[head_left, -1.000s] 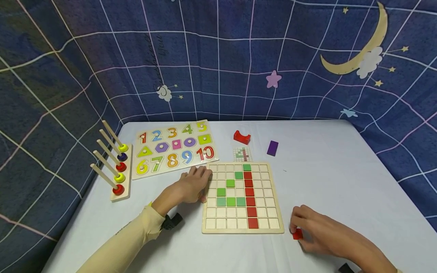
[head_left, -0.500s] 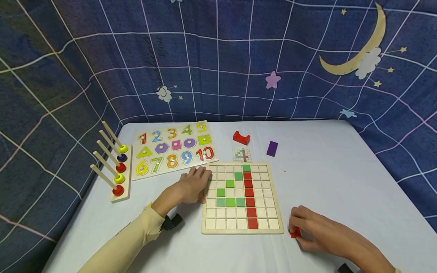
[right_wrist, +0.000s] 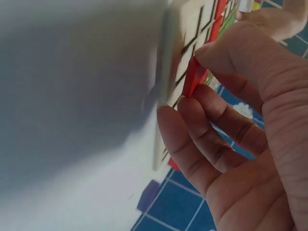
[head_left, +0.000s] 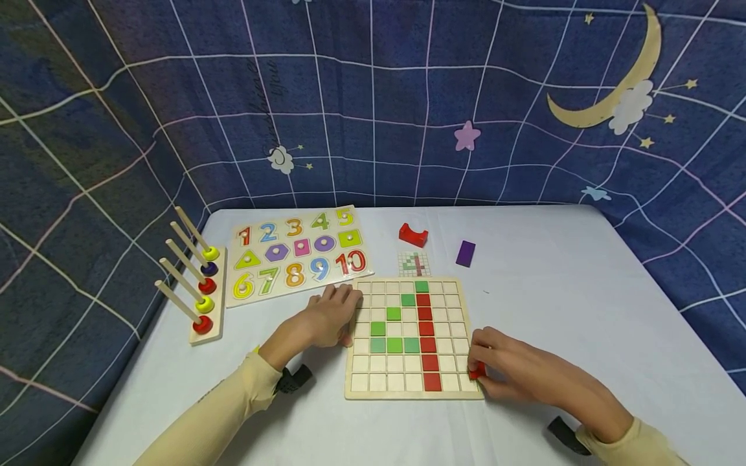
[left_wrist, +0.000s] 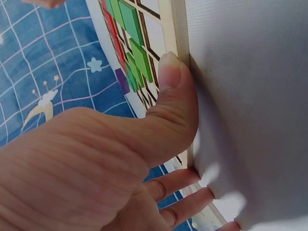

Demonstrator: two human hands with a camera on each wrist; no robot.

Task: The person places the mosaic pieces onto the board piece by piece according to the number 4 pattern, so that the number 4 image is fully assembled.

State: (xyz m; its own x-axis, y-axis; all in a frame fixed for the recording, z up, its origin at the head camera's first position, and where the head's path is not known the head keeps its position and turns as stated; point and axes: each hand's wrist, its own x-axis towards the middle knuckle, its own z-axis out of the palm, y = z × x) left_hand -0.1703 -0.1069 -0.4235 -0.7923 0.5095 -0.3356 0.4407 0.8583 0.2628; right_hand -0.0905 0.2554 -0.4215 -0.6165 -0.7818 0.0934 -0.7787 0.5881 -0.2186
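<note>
A wooden grid board (head_left: 414, 394) lies on the white table, with a column of red tiles (head_left: 427, 328) and several green tiles (head_left: 394, 313) in its cells. My left hand (head_left: 329, 316) rests against the board's left edge. In the left wrist view its thumb (left_wrist: 171, 77) touches the wooden rim, and other fingertips reach down to the table along the edge. My right hand (head_left: 519, 369) pinches a red square tile (right_wrist: 193, 77) between thumb and fingers at the board's right edge, near the lower right cells. In the right wrist view the tile is tilted against the grid.
Behind the board lie a small pattern card (head_left: 414, 264), a red curved block (head_left: 413, 235) and a purple block (head_left: 465, 254). A number puzzle (head_left: 298, 252) and a peg stand with coloured rings (head_left: 214, 304) are at the left. A patterned curtain (head_left: 373, 97) hangs behind.
My right hand has moved left and slightly away from me with the red tile, from the bare table to the board's right edge. The left hand has stayed put.
</note>
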